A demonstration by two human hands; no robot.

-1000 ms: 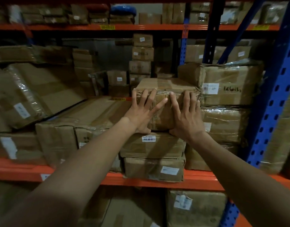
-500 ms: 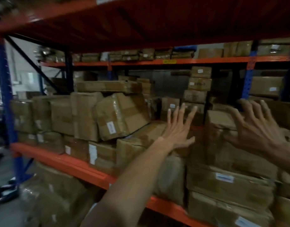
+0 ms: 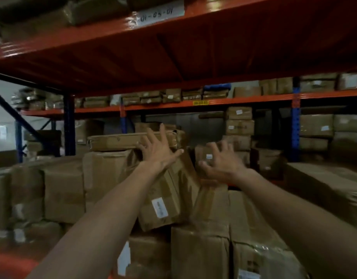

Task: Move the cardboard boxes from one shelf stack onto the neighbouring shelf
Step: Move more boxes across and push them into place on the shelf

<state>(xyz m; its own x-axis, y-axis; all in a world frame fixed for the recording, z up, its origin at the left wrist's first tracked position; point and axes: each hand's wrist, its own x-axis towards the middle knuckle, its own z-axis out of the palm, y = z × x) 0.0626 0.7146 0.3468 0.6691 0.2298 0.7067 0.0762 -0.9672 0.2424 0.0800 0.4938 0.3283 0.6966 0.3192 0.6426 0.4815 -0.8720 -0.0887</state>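
Brown taped cardboard boxes fill the shelf in front of me. A tilted box (image 3: pixel 169 196) with a white label leans in the middle of the pile. On top of the stack behind it lies a long flat box (image 3: pixel 121 140). My left hand (image 3: pixel 157 152) is raised with fingers spread, in front of the flat box's right end, holding nothing. My right hand (image 3: pixel 220 162) hovers with loosely bent, spread fingers just right of the tilted box's top, in front of a small labelled box (image 3: pixel 201 153). The frame is blurred and contact cannot be told.
An orange shelf deck (image 3: pixel 193 57) hangs low overhead. Blue uprights (image 3: pixel 295 121) stand at the right and at the left. Large boxes (image 3: pixel 63 190) fill the left side, a long flat one (image 3: pixel 324 178) lies at the right. More boxes sit on the far rack.
Both hands left the box they pressed on one second ago. The view swung left and up, and the hands now reach toward the tilted box pile.
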